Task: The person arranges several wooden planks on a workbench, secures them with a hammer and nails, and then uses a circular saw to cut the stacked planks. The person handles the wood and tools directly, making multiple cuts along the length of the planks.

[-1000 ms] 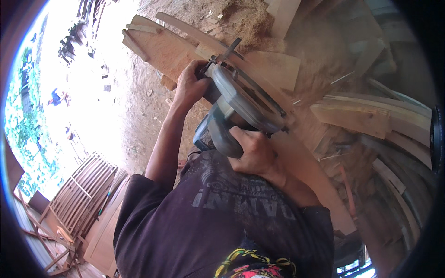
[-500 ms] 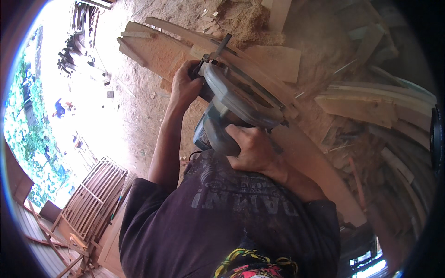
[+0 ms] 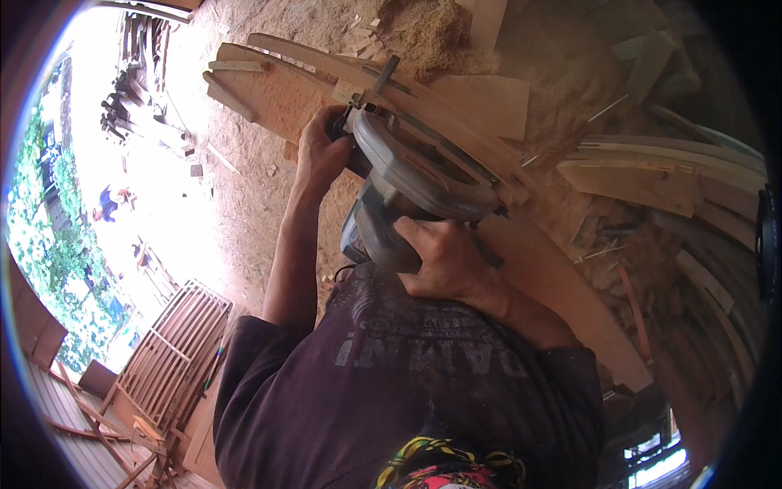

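Note:
A grey-blue circular saw (image 3: 391,167) rests on a long wooden board (image 3: 562,289) in front of my body. My left hand (image 3: 320,151) is closed round the front grip of the saw, beside a flat metal guide bar (image 3: 387,75) that sticks out from it. Behind, the rear handle is wrapped by the fingers of my right hand (image 3: 448,257). Along the saw's far side runs a narrow curved strip of wood (image 3: 281,46). The blade is hidden beneath the guard and base.
Sawdust (image 3: 436,28) is heaped beyond the board. To the right lie stacked curved wooden pieces (image 3: 631,183), with offcuts around them. A slatted wooden frame (image 3: 171,350) stands at lower left. Another person (image 3: 107,204) is far off in the bright area at left.
The view has shifted slightly. Both hands keep the same grip on the saw, which has moved very little if at all along the board.

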Motion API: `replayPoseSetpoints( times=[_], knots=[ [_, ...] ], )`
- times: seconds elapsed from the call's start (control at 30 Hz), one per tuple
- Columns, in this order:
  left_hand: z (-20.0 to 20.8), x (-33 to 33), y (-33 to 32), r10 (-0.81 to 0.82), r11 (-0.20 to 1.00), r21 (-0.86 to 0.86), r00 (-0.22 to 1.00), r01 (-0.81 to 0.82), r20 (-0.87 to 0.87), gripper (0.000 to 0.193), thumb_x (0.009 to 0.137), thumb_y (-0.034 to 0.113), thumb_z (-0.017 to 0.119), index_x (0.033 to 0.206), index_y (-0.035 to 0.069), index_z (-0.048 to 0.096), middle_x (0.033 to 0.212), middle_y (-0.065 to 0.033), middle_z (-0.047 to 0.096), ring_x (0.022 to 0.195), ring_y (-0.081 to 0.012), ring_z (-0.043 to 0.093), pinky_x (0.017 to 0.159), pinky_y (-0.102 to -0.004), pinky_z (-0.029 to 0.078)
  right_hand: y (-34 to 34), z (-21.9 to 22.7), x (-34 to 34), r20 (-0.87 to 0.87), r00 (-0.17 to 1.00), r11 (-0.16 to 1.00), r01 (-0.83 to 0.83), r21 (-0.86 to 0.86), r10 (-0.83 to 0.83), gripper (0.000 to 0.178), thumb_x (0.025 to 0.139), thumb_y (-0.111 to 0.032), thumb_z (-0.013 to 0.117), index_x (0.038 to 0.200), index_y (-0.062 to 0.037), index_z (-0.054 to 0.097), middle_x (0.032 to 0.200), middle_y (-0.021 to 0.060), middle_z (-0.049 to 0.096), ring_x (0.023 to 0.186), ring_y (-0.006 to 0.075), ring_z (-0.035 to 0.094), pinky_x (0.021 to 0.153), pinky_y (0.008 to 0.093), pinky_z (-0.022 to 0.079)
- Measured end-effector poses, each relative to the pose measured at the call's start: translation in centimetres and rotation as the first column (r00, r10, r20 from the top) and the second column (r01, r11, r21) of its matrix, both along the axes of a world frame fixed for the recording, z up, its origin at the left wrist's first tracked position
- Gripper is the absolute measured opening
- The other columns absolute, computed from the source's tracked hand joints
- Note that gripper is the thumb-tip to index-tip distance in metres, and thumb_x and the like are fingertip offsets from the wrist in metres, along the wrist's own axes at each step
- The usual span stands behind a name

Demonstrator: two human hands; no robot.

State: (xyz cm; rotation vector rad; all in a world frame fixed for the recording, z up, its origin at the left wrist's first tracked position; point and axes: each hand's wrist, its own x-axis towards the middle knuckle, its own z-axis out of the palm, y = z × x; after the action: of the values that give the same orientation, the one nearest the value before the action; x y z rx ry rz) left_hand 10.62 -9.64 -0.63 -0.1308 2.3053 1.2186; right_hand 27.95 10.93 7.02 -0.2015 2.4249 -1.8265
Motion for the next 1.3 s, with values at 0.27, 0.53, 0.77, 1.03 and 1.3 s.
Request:
replayPoseSetpoints(
  times=[0.27, 0.53, 0.77, 1.03, 1.3],
  knots=[
    [0.9, 0.0, 0.6, -0.006, 1.000, -0.002, 1.000, 0.006, -0.007, 0.043, 0.086, 0.005, 0.071, 0.129, 0.002, 0.072, 0.117, -0.0134, 0.078, 0.108, -0.0209, 0.074, 0.097, -0.0357, 0.056, 0.0, 0.2, 0.1, 0.036, 0.999, 1.000, -0.004, -0.010, 0.004, 0.036, 0.070, -0.013, 0.082, 0.097, -0.0034, 0.062, 0.080, 0.0178, 0.071, 0.078, 0.0388, 0.074, 0.075, 0.0503, 0.057],
    [0.7, -0.2, 0.3, -0.017, 1.000, 0.001, 1.000, 0.017, -0.014, 0.045, 0.085, 0.002, 0.068, 0.129, 0.001, 0.071, 0.115, -0.0128, 0.078, 0.107, -0.0209, 0.073, 0.097, -0.0354, 0.057, 0.2, 0.8, -0.2, 0.049, 0.999, 1.000, -0.009, -0.019, 0.010, 0.037, 0.071, -0.014, 0.082, 0.100, -0.0033, 0.062, 0.083, 0.0190, 0.072, 0.080, 0.0392, 0.075, 0.076, 0.0508, 0.057],
    [0.4, -0.1, 0.1, 0.013, 1.000, 0.010, 1.000, -0.013, -0.009, 0.047, 0.083, 0.001, 0.067, 0.130, 0.002, 0.071, 0.115, -0.0126, 0.078, 0.106, -0.0208, 0.073, 0.096, -0.0348, 0.057, 0.0, 0.4, -0.1, 0.030, 1.000, 1.000, -0.007, -0.021, 0.007, 0.035, 0.071, -0.014, 0.081, 0.099, -0.0038, 0.062, 0.082, 0.0187, 0.072, 0.081, 0.0398, 0.074, 0.078, 0.0499, 0.056],
    [0.8, -0.3, 0.0, -0.007, 1.000, 0.011, 1.000, 0.007, -0.020, 0.046, 0.083, 0.000, 0.066, 0.129, 0.001, 0.071, 0.115, -0.0122, 0.078, 0.105, -0.0199, 0.073, 0.094, -0.0343, 0.057, -0.2, 0.4, -0.1, 0.030, 1.000, 1.000, 0.002, -0.010, -0.001, 0.033, 0.070, -0.011, 0.079, 0.097, -0.0042, 0.062, 0.083, 0.0181, 0.072, 0.083, 0.0399, 0.074, 0.080, 0.0501, 0.056],
    [1.5, -0.2, 0.4, 0.002, 1.000, 0.017, 1.000, -0.002, 0.000, 0.043, 0.087, -0.001, 0.066, 0.130, -0.001, 0.069, 0.115, -0.0113, 0.077, 0.103, -0.0174, 0.073, 0.092, -0.0324, 0.058, -0.4, 0.5, 0.0, 0.041, 0.999, 1.000, -0.002, -0.013, 0.003, 0.036, 0.069, -0.012, 0.080, 0.098, -0.0041, 0.061, 0.084, 0.0177, 0.073, 0.084, 0.0398, 0.074, 0.082, 0.0500, 0.056]
  ],
)
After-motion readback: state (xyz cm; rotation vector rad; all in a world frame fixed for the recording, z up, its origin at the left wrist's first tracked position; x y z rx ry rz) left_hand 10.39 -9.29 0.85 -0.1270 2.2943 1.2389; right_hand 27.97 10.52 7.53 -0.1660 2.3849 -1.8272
